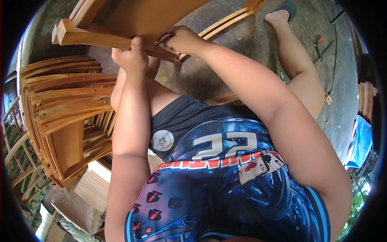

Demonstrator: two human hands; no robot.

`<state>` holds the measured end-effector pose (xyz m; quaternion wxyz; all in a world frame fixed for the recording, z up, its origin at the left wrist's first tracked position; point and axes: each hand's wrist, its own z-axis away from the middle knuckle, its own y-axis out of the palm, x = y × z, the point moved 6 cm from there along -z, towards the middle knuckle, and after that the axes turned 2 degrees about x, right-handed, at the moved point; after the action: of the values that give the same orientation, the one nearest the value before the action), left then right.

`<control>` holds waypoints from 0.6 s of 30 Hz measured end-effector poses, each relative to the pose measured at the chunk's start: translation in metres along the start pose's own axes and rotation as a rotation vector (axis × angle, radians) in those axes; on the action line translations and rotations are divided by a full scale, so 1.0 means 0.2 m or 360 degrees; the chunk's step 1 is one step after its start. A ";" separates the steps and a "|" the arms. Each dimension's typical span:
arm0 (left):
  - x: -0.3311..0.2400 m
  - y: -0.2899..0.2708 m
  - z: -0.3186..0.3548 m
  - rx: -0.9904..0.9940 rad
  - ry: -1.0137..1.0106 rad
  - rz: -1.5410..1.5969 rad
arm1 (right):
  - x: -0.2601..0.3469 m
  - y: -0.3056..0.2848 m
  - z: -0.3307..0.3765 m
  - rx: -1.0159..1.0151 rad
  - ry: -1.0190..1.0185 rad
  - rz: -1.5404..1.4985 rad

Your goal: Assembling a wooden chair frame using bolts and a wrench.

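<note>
At twelve o'clock, left hand clamps the varnished orange-brown wooden chair frame, long axis nine-to-three; right hand pinches a small dark fitting immediately beside it.

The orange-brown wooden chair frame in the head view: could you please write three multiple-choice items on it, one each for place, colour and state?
1. Where does the stack of matching wooden chair parts lie?
A. person's left
B. person's right
C. on the lap

2. What colour is the tarpaulin at the right rim?
A. red
B. blue
C. yellow

3. How is the left hand?
A. open, hanging free
B. its grip closed on the orange-brown wooden chair frame
C. flat on the floor

Answers: 1 A, it fills the left side; 2 B, plainly blue; 3 B, the thumb presses the rail.
</note>
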<state>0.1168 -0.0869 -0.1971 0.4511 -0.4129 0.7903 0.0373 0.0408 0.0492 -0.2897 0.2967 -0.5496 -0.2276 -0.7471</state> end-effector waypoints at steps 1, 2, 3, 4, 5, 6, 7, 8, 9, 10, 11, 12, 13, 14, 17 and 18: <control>0.02 -0.01 0.00 -0.0051 -0.0067 0.0161 | 0.01 0.01 0.00 0.0029 -0.0084 -0.0041; 0.04 0.00 0.00 -0.0060 -0.0139 0.0276 | -0.01 0.01 -0.01 0.0033 0.0074 -0.0213; 0.04 -0.01 0.00 -0.0101 -0.0137 0.0316 | -0.05 0.02 -0.01 0.0025 0.0292 -0.0378; 0.04 -0.01 0.00 -0.0095 -0.0128 0.0346 | -0.04 0.02 -0.02 0.0038 0.0238 -0.0390; 0.04 0.00 0.00 -0.0068 -0.0118 0.0346 | -0.04 0.03 -0.03 0.0169 0.0269 -0.0107; 0.05 0.00 0.00 -0.0085 -0.0118 0.0376 | -0.05 0.03 -0.03 0.0180 0.0280 0.0227; 0.05 0.00 0.00 -0.0080 -0.0118 0.0355 | -0.05 0.05 -0.03 0.0299 0.0299 0.0174; 0.05 0.00 0.00 -0.0074 -0.0116 0.0295 | -0.02 0.04 -0.04 0.0227 0.0181 -0.0046; 0.05 -0.01 0.00 -0.0078 -0.0118 0.0331 | -0.02 0.03 -0.04 0.0139 0.0157 -0.0225; 0.05 -0.01 0.00 -0.0086 -0.0133 0.0337 | 0.01 0.02 -0.05 0.0158 0.0062 -0.0264; 0.05 -0.01 0.00 -0.0068 -0.0132 0.0297 | -0.02 0.02 -0.05 0.0153 0.0222 -0.0212; 0.05 -0.01 0.00 -0.0097 -0.0148 0.0346 | -0.04 0.00 -0.05 0.0109 0.0375 -0.0170; 0.05 -0.01 0.01 -0.0095 -0.0146 0.0335 | -0.04 0.00 -0.05 0.0142 0.0380 -0.0159; 0.04 0.00 0.00 -0.0068 -0.0131 0.0274 | -0.04 0.01 -0.05 0.0262 0.0373 0.0045; 0.04 0.00 0.01 -0.0078 -0.0134 0.0310 | -0.02 0.02 -0.05 0.0350 0.0204 0.0053; 0.04 0.00 0.01 -0.0085 -0.0138 0.0343 | -0.01 0.00 -0.05 0.0274 0.0155 -0.0096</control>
<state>0.1157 -0.0916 -0.2037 0.4670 -0.3356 0.8086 0.1243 0.0351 0.0424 -0.2945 0.3308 -0.4781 -0.2928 -0.7591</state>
